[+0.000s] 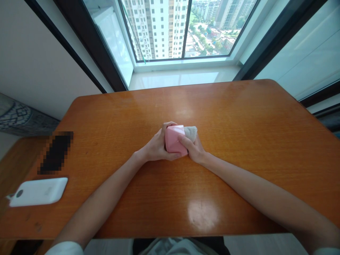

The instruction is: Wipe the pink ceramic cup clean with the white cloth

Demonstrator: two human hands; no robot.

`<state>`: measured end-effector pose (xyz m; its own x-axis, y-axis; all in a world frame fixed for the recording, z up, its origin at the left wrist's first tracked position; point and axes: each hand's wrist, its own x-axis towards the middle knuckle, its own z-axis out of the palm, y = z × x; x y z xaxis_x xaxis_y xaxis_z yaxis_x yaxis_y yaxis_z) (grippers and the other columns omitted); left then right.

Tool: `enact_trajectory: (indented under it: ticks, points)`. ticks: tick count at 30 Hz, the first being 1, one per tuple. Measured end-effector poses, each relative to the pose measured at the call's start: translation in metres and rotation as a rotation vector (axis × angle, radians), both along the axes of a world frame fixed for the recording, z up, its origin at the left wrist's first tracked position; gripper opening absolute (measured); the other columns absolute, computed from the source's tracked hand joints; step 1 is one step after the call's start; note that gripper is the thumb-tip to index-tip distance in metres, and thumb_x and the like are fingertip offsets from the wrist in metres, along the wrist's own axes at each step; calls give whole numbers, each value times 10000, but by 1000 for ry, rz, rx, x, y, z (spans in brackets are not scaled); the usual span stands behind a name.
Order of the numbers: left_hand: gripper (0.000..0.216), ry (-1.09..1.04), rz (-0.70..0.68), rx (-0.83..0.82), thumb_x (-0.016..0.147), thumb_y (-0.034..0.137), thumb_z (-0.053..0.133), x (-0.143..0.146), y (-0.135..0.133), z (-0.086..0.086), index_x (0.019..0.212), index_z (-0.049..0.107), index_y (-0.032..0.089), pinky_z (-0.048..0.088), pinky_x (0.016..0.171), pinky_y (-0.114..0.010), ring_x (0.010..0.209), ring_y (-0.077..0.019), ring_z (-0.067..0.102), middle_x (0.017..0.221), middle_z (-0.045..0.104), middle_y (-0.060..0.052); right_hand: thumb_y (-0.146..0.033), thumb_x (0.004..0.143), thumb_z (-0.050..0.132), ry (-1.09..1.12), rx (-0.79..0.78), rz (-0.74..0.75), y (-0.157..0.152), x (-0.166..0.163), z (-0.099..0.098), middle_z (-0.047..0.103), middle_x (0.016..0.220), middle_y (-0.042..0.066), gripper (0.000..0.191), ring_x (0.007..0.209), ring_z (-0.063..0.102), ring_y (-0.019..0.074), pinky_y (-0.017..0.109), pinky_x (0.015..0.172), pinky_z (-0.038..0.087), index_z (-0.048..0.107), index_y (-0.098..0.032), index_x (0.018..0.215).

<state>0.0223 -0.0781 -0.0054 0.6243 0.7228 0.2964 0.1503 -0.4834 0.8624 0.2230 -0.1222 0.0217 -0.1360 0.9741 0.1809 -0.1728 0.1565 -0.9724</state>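
Observation:
Over the middle of the wooden table (pixel 228 117), a small glossy pink box-like object (pixel 174 137) is between my two hands. My left hand (pixel 160 143) wraps around its left side, with fingers over the top and thumb along the lower edge. The thumb of my right hand (pixel 195 148) presses on its right part. A soft grey cloth-like piece (pixel 190 132) sticks out at the pink object's right side, against my right fingers. Whether it comes from inside the object or lies behind it, I cannot tell. Most of my right fingers are hidden behind both.
On the table's left side lie a white rounded device (pixel 39 192), perhaps a power bank, with a short cord, and a dark pixelated item (pixel 55 152). A patterned cushion-like thing (pixel 23 115) is beyond the left edge. Past the far edge is a window (pixel 183 32).

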Motion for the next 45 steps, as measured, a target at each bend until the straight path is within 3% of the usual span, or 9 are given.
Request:
enact_trajectory:
  ticks: [6,9,12,17,23,31,37,42,45]
  points:
    - [1285,-57,-24,142,759,776,970,0,2,-1,1742,257,356,614,1106,-597,1315,-398,694,1590,576,-176,-716,915,807,29,-17,15,2,0,-1,562,713,-16,526,641,457,136,283,573,403,677,-217,808]
    - [1441,-144,-52,318,667,810,1030,1,4,-3,1779,211,401,444,1322,-730,1634,-495,463,1809,360,-203,-731,895,808,31,-42,1,2,1,1,523,696,-22,564,633,440,125,277,567,390,619,-219,752]
    - [1538,-134,-57,405,613,795,1065,3,5,-5,1801,175,392,399,1361,-761,1740,-513,308,1867,265,-220,-730,890,805,35,-60,2,2,2,2,487,670,-26,597,615,422,116,272,553,360,555,-224,694]
    - [1412,11,9,478,712,723,1044,3,7,-12,1795,204,385,576,1259,-673,1630,-471,522,1895,225,-224,-717,887,802,76,-99,12,2,2,2,524,678,-22,563,593,432,111,267,536,356,591,-219,731]
    - [1313,-1,19,563,827,703,964,-1,13,-18,1798,98,526,623,1213,-664,1580,-447,603,1886,294,-104,-695,888,796,63,-101,3,3,2,2,506,677,-22,551,606,435,114,268,544,359,572,-222,716]
    - [1228,60,47,552,718,701,1034,-1,9,-10,1689,363,362,647,1165,-611,1405,-412,682,1568,575,-172,-682,880,765,50,-107,-53,4,-1,7,500,654,-26,522,580,415,112,274,528,380,577,-226,711]
    - [1250,-8,48,501,622,645,1084,5,3,-3,1620,392,351,638,1104,-614,1305,-403,704,1467,616,-151,-722,875,743,29,-106,-97,3,-1,6,464,652,-25,555,597,388,123,286,536,390,541,-240,688]
    - [1300,65,66,227,596,635,1056,5,-6,0,1611,303,327,652,963,-529,1123,-349,759,1428,637,-133,-762,905,697,1,-83,-75,0,1,2,484,664,-16,572,599,396,131,294,539,362,590,-232,719]
    - [1279,104,46,78,585,643,1034,4,-8,3,1589,324,292,639,991,-548,1174,-376,737,1441,632,-157,-776,891,699,-38,-64,-71,0,1,-1,485,666,-13,589,611,416,138,296,549,356,584,-232,698]
